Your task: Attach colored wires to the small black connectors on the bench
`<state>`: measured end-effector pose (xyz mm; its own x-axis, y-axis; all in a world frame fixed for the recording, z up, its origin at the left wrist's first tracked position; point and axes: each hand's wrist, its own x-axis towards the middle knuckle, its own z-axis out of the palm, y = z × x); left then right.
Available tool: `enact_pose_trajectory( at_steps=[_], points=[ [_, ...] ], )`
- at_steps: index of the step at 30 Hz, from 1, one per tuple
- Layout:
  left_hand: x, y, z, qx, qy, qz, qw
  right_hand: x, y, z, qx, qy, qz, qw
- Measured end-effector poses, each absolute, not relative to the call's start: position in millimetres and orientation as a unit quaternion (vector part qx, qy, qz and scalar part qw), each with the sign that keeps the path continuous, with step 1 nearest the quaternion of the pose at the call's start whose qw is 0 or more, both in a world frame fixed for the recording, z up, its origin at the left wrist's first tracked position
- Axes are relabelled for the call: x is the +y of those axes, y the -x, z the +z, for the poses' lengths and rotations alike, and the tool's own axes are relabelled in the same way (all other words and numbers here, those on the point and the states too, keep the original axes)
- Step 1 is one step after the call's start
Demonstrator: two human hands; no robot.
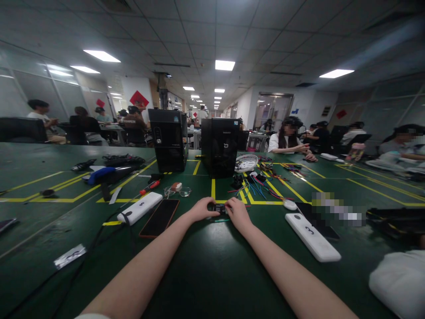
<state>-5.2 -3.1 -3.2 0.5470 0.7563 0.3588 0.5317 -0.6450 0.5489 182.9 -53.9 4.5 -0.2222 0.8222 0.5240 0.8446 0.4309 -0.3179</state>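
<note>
Both my arms reach forward over a dark green table [206,266]. My left hand [202,209] and my right hand [236,211] are closed on a small black component [219,208] held between them just above the table. Its details are too small to make out. Thin red wires run from it toward a tangle of coloured wires [262,186] a little beyond my right hand.
Two black computer cases [168,139] [220,146] stand behind the hands. A white power bank [140,208] and a dark phone [160,217] lie to the left, another power bank [312,237] to the right. Glasses [177,190], a red screwdriver [149,187] and a white basket [246,162] are nearby. People sit around.
</note>
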Motion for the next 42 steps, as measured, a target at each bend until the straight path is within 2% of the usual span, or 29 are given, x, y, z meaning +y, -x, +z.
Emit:
enact_pose_trajectory(
  at_steps=[7, 25, 32, 42],
  points=[
    [-3.3, 5.3, -1.3, 0.37, -0.86, 0.292, 0.198, -55.7, -176.3, 1.9, -0.764, 0.528, -0.024, 0.37],
    [-4.5, 4.3, 6.4, 0.368, -0.868, 0.269, 0.2, -56.0, -173.0, -1.0, -0.762, 0.534, -0.032, 0.365],
    [-4.4, 3.4, 6.2, 0.376, -0.867, 0.266, 0.19, -51.7, -182.9, 11.4, -0.73, 0.536, -0.051, 0.421],
    [-3.3, 3.0, -4.8, 0.385, -0.849, 0.316, 0.176, -75.6, -160.9, 14.5, -0.882, 0.392, -0.007, 0.26]
  ],
)
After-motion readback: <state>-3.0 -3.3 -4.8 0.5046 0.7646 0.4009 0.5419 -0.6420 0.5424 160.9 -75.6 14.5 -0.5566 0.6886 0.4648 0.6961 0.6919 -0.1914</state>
